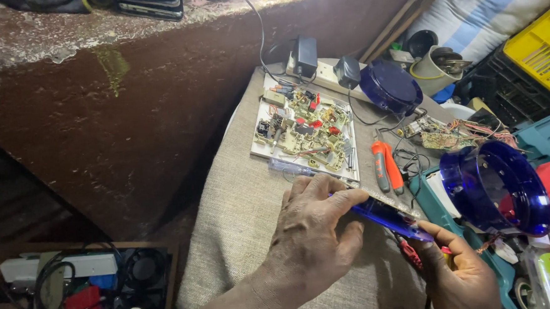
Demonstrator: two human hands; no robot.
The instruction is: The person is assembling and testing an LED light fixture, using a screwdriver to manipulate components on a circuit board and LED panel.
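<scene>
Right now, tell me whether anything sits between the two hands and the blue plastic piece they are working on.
Nothing visible does. The left hand already rests its fingers on the blue plastic piece, and the right hand holds it from below at its lower end. The orange-handled pliers lie apart, further back on the burlap cloth.

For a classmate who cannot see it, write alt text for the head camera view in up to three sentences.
Both hands grip a flat translucent blue plastic panel over a burlap-covered table, the left hand on top and the right hand at its lower corner. Behind lie a white tray of circuit boards, orange-handled pliers and a round blue plastic housing.
</scene>
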